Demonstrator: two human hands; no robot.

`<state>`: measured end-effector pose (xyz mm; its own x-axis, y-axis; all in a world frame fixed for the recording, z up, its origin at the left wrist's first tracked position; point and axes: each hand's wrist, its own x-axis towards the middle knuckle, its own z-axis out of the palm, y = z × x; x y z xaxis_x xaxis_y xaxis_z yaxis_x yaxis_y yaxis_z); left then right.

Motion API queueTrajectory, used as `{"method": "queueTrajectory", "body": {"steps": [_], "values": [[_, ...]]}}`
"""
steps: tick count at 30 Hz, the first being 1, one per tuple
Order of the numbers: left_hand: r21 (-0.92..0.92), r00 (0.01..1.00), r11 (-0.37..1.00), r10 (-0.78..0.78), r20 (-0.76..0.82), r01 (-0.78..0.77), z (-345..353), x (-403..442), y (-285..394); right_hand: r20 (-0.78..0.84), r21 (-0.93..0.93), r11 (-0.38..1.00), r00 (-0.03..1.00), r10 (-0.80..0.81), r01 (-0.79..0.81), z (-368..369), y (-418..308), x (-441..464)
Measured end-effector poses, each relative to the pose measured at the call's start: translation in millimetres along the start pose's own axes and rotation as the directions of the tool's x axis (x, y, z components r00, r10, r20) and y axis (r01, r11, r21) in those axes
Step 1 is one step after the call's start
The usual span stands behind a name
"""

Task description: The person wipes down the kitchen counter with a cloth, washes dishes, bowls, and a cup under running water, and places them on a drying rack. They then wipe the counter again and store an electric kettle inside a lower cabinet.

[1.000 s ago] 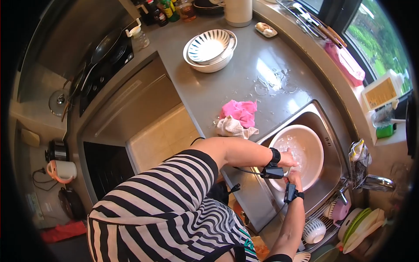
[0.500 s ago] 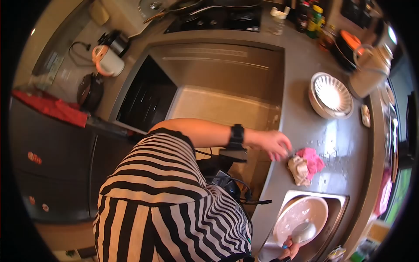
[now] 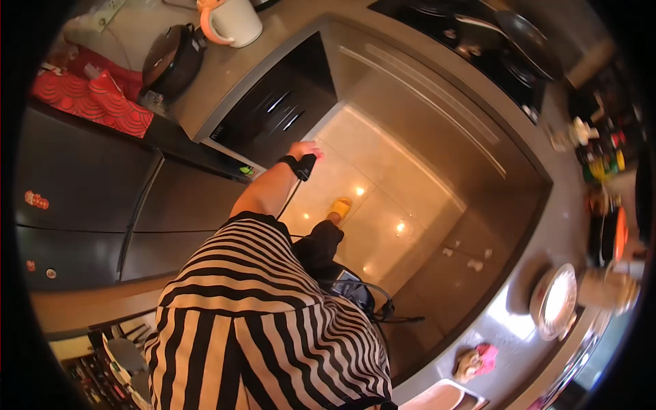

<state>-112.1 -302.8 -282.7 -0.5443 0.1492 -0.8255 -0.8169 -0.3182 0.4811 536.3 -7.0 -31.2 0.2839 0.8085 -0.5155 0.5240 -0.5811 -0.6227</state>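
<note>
A: ok head view; what are the hands up to rn?

B: left hand (image 3: 304,151) is out over the tiled floor (image 3: 369,171), near the dark appliance front (image 3: 287,102) on the far left; fingers look loosely extended, nothing in them AFAICT, tho it's small & a bit blurry; right hand is out of frame, so can't tell its grip.

A: thx; & the stuff on the counter (image 3: 547,239)?

B: pale basin (image 3: 441,396) is near right, cut off by the frame edge; pink cloth (image 3: 487,358) & beige cloth (image 3: 468,366) are bunched up touching each other just beside it; stacked bowls (image 3: 557,301) sit further right, near the pale jug (image 3: 608,290).

A: so how far along, IYO?

B: hard to say tbh; visible hand is off the basin, cloths & bowls, so looks like a pause on that side imo; bowls are nested, which could mean they're sorted or not; can't see inside the basin properly, so no idea what's done or left in there; cloths are just dumped in a heap, not folded or hung.
</note>
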Motion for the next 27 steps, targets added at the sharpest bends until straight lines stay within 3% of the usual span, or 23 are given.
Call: {"method": "queueTrajectory", "body": {"steps": [4,6,8,13,16,17,18,20,21,22,26,27], "values": [[-0.187,0.98,0.969,0.135,-0.145,-0.161,-11,-7,23,0.041,-0.064,0.995,0.996,-0.075,0.077,13,-42,11],[-0.158,0.989,0.977,0.136,-0.056,-0.144,-45,23,20,0.063,-0.091,0.986,0.989,-0.135,0.14,18,-61,14],[-0.514,0.958,0.809,0.23,-0.168,-0.285,-44,25,26,0.104,-0.112,0.973,0.976,-0.193,0.204,19,-87,15],[-0.77,0.953,0.562,0.162,-0.256,-0.302,-6,29,33,0.337,-0.087,0.891,0.855,-0.394,0.445,44,-189,19],[-0.882,0.963,0.396,0.179,-0.199,-0.256,8,45,16,0.506,-0.143,0.763,0.709,-0.491,0.63,183,-250,-7],[-0.902,0.965,0.354,0.175,-0.197,-0.248,12,46,8,0.611,-0.226,0.7,0.658,-0.44,0.677,208,-264,10],[-0.933,0.979,0.307,0.144,-0.147,-0.186,13,49,6,0.611,-0.097,0.635,0.549,-0.571,0.767,252,-263,24],[-0.977,0.995,0.205,0.096,-0.039,-0.058,18,53,1,0.671,0.112,0.629,0.408,-0.619,0.769,334,-275,8],[-0.958,0.982,0.253,0.16,-0.1,-0.139,30,41,1,0.784,0.068,0.577,0.314,-0.535,0.814,368,-287,6],[-0.951,0.976,0.263,0.182,-0.119,-0.165,35,33,0,0.807,-0.023,0.452,0.284,-0.518,0.892,397,-300,-39],[-0.929,0.956,0.278,0.231,-0.183,-0.245,47,31,-11,0.844,0.182,0.275,-0.006,-0.536,0.944,495,-298,-107],[-0.917,0.945,0.29,0.26,-0.199,-0.272,52,31,-22,0.853,0.177,0.271,-0.011,-0.521,0.946,506,-296,-122]]}}
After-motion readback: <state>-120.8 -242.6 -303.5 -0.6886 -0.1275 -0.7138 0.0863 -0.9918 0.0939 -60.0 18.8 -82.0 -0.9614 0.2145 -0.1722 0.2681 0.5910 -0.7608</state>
